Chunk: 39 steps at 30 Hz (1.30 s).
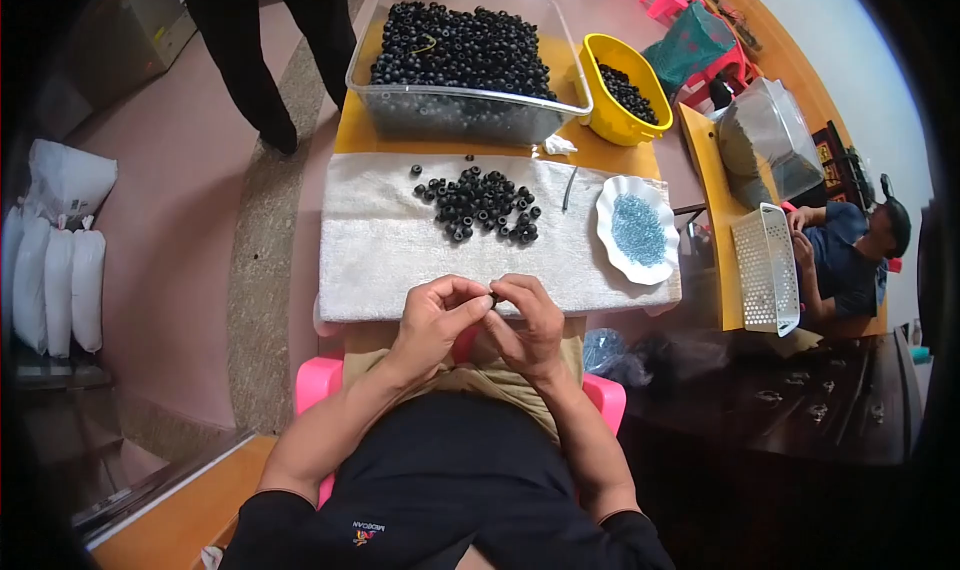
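Observation:
Just past the near edge of a white towel (370,260), my left hand (437,320) and my right hand (530,328) meet fingertip to fingertip. Both are closed in a pinch on a small black part (495,298), mostly hidden by the fingers. Beyond them a loose pile of small black ring-shaped parts (478,202) with holes lies on the towel. To the right, a white scalloped dish (608,242) holds many tiny pale-blue pieces (640,232). A thin dark stick-like tool (570,188) lies between pile and dish.
Behind the towel stands a large clear bin (460,95) full of similar black parts. A yellow tub (615,122) beside it holds more. At far right, a person (845,255) sits near a white perforated basket (765,270). Someone's dark-trousered legs (235,55) stand at upper left.

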Available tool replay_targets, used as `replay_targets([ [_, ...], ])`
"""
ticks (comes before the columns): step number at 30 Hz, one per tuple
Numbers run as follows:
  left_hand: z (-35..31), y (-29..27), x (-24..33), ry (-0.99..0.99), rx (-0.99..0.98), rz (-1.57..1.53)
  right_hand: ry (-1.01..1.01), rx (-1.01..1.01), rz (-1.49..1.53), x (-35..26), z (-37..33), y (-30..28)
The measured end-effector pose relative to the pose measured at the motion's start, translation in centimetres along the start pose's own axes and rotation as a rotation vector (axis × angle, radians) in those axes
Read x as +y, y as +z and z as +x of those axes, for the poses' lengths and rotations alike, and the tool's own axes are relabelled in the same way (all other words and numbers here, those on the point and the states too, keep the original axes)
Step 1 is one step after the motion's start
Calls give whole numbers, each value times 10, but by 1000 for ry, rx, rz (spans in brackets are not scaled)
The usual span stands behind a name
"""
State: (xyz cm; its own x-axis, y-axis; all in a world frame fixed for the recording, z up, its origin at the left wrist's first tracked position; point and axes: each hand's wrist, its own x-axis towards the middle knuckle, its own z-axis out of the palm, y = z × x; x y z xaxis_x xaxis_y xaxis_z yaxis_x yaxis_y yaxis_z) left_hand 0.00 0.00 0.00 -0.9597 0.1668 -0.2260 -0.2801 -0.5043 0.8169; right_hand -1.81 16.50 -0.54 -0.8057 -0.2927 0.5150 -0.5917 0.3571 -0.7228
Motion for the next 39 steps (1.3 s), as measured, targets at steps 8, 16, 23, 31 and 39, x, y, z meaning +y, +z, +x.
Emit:
replay_targets([
  [8,2,3,-3,8,-28,-33,-31,21,-39,3,-1,-4],
  [16,3,-1,-11,72,-40,71,-64,92,-132,-6,4,-12],
  [23,1,0,-11,88,-34,115,-83,76,-255,-16,7,-25],
  [31,2,-2,-15,73,-43,148,-130,120,-274,-16,11,-32],
  [39,3,-3,-19,106,-62,160,-135,133,-276,-16,11,-32],
])
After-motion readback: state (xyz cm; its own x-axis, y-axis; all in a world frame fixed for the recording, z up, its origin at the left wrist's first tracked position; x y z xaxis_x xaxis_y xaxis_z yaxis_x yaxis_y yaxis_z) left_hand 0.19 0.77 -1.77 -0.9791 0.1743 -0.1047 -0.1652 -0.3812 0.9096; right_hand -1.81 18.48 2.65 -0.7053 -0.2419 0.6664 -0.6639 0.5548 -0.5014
